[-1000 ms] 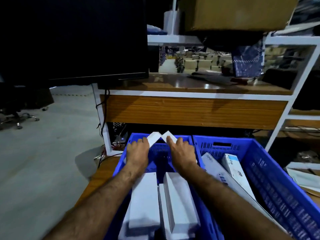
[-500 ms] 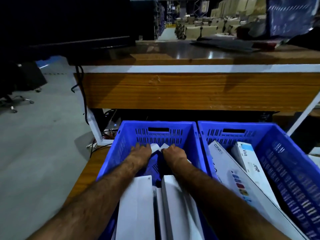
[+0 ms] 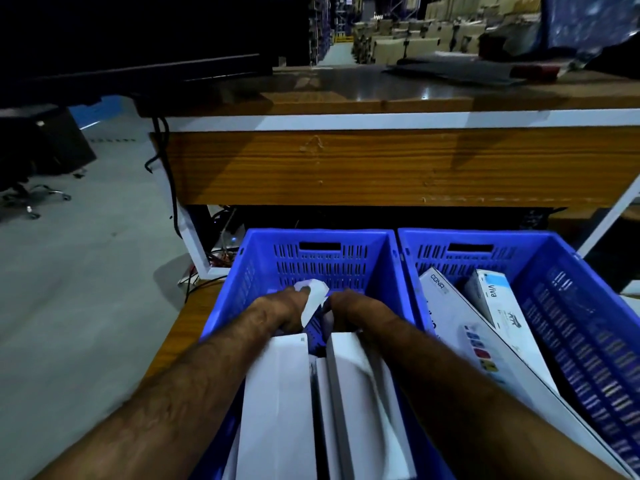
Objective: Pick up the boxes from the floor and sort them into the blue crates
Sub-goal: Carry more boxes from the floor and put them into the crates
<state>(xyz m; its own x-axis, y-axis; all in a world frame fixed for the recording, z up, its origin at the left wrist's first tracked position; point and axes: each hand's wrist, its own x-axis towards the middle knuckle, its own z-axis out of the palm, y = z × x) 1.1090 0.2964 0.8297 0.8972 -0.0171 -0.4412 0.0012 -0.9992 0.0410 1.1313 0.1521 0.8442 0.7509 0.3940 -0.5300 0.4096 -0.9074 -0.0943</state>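
Observation:
Two blue crates stand side by side on a low wooden board. Both of my hands reach down inside the left crate (image 3: 318,234) near its far wall. My left hand (image 3: 280,310) grips a small white box (image 3: 313,296). My right hand (image 3: 353,311) is beside it with its fingers turned down out of sight, so I cannot tell what it holds. Two long white boxes (image 3: 277,403) (image 3: 356,393) lie under my forearms in this crate. The right crate (image 3: 467,234) holds a long white CONA box (image 3: 460,323) and a Viva box (image 3: 498,303), both leaning.
A wooden workbench (image 3: 381,168) with a white frame rises directly behind the crates. A dark monitor (image 3: 138,46) sits on its left end and cables (image 3: 166,174) hang down below it. Grey floor (image 3: 69,306) lies to the left, with an office chair base (image 3: 31,199) farther off.
My hands have gone down from the crate's rim into the left crate. Two small white boxes showed between them before; now only the one at my left hand shows.

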